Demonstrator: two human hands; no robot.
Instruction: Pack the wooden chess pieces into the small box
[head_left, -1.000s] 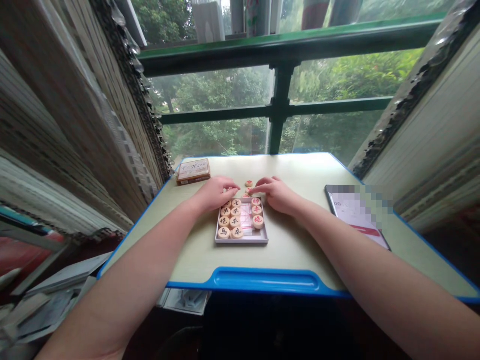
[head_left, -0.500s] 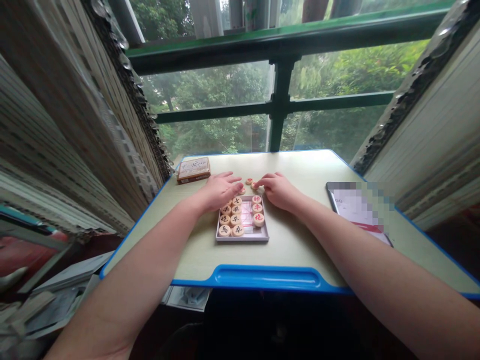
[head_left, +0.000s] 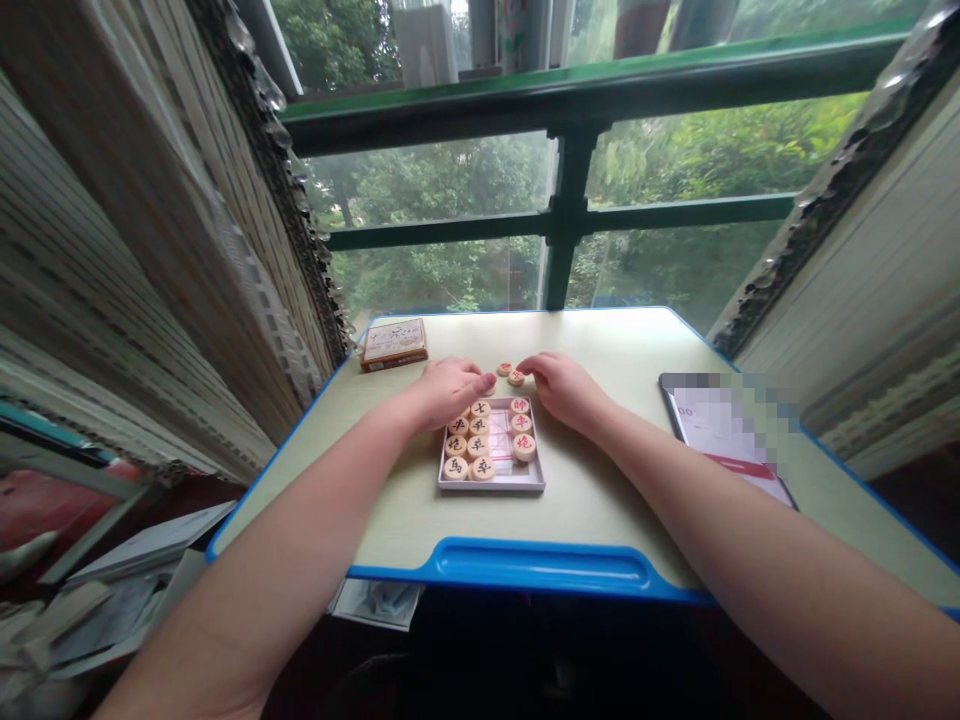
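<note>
My left hand is at the back left corner of a shallow white box, thumb and fingers closed at a xiangqi piece mostly hidden under them. Bent fingers of my right hand close on the right edge of a red-marked xiangqi piece behind the box. Another red piece lies beside it, touched by neither hand. Inside the box, black-marked pieces fill two columns at the left, partly covered by my left hand. Red-marked pieces form a column along the right side.
A small printed box lies at the table's back left. On the right, a phone or tablet rests beside my forearm. The table has a blue rim and front groove. A green-framed window stands behind, with curtains at both sides.
The view has shifted slightly. My left fingers have drawn closer together over the piece near the thumb. The right fingertips now sit at the edge of their piece instead of over it.
</note>
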